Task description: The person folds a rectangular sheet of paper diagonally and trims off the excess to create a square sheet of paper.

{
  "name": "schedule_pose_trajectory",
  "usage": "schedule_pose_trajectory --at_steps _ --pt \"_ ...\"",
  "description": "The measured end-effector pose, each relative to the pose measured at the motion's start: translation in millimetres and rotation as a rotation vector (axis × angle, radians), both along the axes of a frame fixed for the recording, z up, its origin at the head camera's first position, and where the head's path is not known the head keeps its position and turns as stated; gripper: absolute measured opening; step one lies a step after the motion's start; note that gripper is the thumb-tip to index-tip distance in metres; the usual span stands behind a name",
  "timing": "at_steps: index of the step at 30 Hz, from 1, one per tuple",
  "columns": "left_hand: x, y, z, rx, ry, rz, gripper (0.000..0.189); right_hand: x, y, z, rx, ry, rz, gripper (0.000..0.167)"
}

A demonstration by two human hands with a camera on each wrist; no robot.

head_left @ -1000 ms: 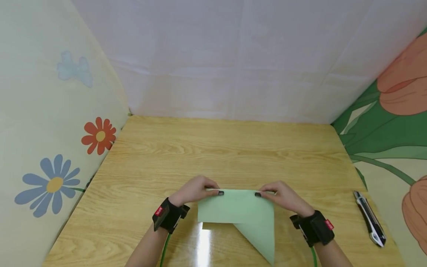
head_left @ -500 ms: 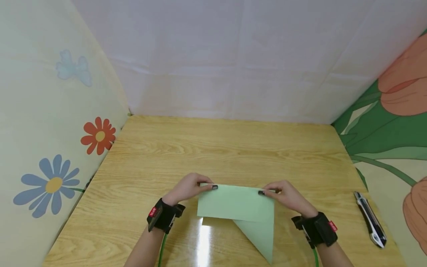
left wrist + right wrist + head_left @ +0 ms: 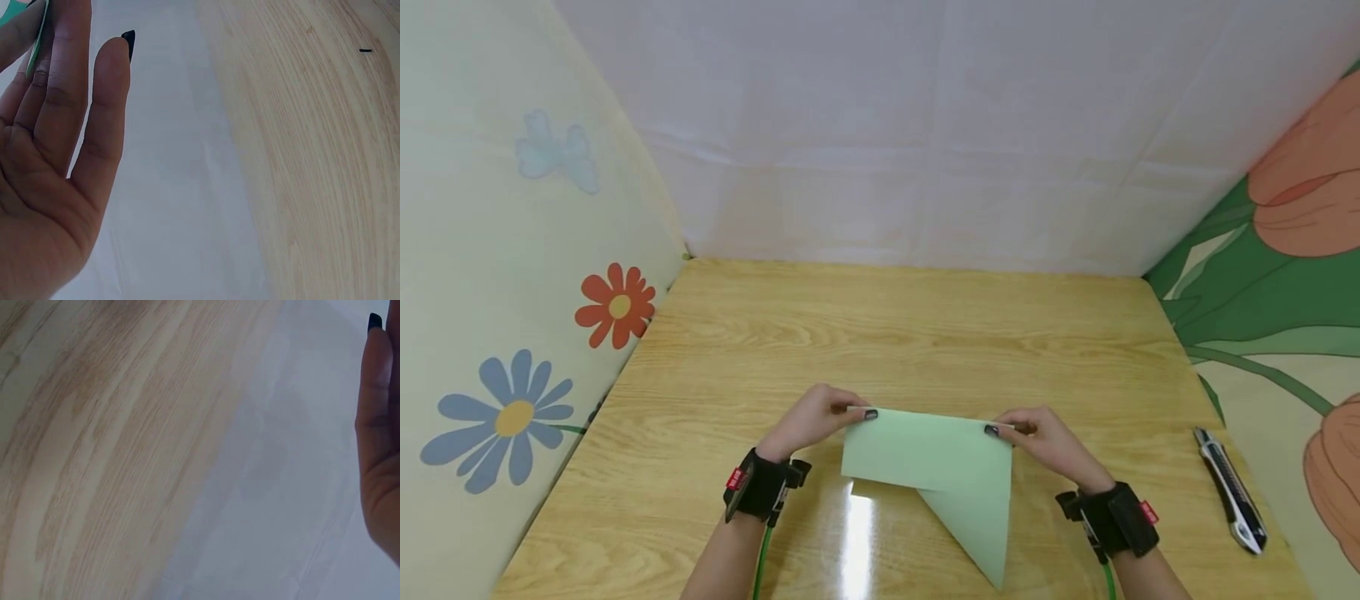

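Apparently I have the pale green paper sheet (image 3: 917, 448) part-folded, one triangular flap (image 3: 976, 529) left projecting, left hand (image 3: 811, 419) and right hand (image 3: 1047, 440) pinching its far corners, well short of the wood-grain surface's (image 3: 917, 333) far edge.

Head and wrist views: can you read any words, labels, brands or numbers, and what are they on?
No text is readable.
Left red tag, on a black wrist strap: pale lettering, too small and blurred.
Right red tag, on the other strap: likewise.
Green paper: no writing visible.
Utility knife: nothing legible.
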State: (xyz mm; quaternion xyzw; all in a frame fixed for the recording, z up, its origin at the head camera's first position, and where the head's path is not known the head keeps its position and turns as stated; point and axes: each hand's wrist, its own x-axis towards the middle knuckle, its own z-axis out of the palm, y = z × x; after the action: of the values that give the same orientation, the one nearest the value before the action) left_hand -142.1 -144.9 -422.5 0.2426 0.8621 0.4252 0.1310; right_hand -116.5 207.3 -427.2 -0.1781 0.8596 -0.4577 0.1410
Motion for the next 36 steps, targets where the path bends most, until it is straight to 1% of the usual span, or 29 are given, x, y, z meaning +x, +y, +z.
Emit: schedule_pose_trajectory --at_steps 3,9,13,17,21,24,27,28,29,33,34,36 --pt "1.0 0.0 -1.5 0.008 -0.007 0.015 0.016 1.2 1 -2.1 -0.002 0.011 -0.009 0.015" --pt "6.5 -0.4 -6.9 0.015 -0.065 0.039 0.012 6.4 2 -9.9 -0.022 0.025 0.005 0.015" --pt "10.5 0.2 -11.8 0.015 -0.07 0.051 0.012 9.5 2 -13.6 -0.034 -0.024 -0.009 0.015" --pt "12.3 1.8 -15.3 0.035 -0.07 0.09 0.012 11.3 0 -15.4 -0.031 -0.041 -0.042 0.015" --pt "11.6 3.5 -16.7 0.082 -0.072 0.133 0.012 12.4 0 -17.2 -0.03 -0.024 -0.078 0.015" --pt "9.9 4.8 -16.1 0.111 -0.073 0.185 0.011 11.1 0 -18.2 -0.053 -0.026 -0.102 0.016" --pt "7.3 5.6 -14.5 0.14 -0.087 0.238 0.012 8.2 0 -18.7 -0.084 -0.026 -0.109 0.017" --pt "8.2 7.3 -8.3 0.148 -0.101 0.253 0.013 7.5 0 -18.3 -0.097 -0.024 -0.11 0.017" --pt "8.2 8.3 -4.5 0.163 -0.109 0.261 0.013 6.8 0 -18.4 -0.101 -0.018 -0.115 0.017" --pt "4.5 9.7 -5.0 0.219 -0.129 0.275 0.017 5.7 -3 -19.1 -0.14 0.018 -0.149 0.015" --pt "3.9 9.9 -5.4 0.234 -0.128 0.27 0.019 5.9 -3 -19.3 -0.151 0.027 -0.161 0.015" --pt "0.1 8.3 -14.9 0.26 -0.119 0.267 0.021 6.4 -4 -19.7 -0.166 0.037 -0.179 0.015"
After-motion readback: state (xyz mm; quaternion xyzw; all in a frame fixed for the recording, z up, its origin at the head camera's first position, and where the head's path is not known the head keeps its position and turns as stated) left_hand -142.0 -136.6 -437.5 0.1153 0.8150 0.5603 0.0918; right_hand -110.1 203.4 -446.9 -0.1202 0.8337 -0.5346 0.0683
